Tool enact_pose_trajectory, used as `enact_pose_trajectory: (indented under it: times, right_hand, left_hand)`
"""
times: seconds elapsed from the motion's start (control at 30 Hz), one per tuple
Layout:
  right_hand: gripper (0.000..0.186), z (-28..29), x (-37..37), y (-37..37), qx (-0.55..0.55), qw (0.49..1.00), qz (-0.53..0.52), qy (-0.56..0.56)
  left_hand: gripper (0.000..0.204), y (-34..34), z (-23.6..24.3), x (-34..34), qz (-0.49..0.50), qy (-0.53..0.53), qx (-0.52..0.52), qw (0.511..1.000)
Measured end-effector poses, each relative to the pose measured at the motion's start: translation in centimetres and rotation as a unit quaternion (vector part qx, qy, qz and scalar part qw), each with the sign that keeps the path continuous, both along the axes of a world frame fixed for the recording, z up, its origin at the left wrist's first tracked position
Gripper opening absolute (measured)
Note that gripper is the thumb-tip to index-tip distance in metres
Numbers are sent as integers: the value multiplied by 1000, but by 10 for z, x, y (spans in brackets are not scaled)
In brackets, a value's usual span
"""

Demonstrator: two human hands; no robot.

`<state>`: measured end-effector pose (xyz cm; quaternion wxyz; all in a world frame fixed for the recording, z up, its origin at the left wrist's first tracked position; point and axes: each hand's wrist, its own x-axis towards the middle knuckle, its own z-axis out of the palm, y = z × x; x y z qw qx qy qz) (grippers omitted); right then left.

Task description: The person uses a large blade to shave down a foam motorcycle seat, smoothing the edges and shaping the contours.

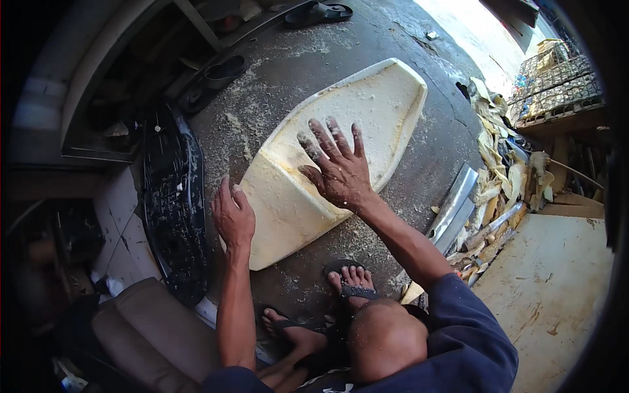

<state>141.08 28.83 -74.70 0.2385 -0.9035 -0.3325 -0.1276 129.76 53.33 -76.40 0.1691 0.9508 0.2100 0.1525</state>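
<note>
A cream foam motorcycle seat pad [295, 226], with a raised step across its middle, lies on the dark floor in front of me. Foam crumbs cover its surface. My right hand [342, 171] is spread over the pad just beyond the step, its fingers apart and dusted with crumbs. I cannot tell whether that palm presses on the foam. At the pad's near left edge is my left hand [234, 218], fingers loosely stretched and nothing seen in them. Whether it touches the edge is unclear.
A black seat base [171, 203] lies to the left, beside a brown padded seat [154, 334]. Foam scraps [495, 134] and a metal strip [453, 206] lie right, near a board [544, 288] and a wire cage [553, 85]. Dark sandals [319, 13] sit at the back.
</note>
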Motion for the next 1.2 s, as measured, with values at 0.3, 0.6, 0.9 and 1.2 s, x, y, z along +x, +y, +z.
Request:
enact_pose_trajectory:
  times: [0.3, 0.6, 0.9, 1.2]
  right_hand:
    - [69, -58, 57, -46, -298, 941, 139, 77]
    - [66, 6, 36, 13, 9, 987, 101, 124]
    - [73, 12, 133, -81, 134, 949, -283, 19]
    - [53, -71, 43, -248, 35, 883, -447, 138]
  left_hand:
    - [35, 38, -34, -111, 51, 129, -83, 987]
    - [33, 11, 90, -120, 64, 120, -87, 987]
    - [24, 44, 128, -122, 31, 90, 37, 995]
    - [42, 45, 139, -82, -6, 214, 5, 977]
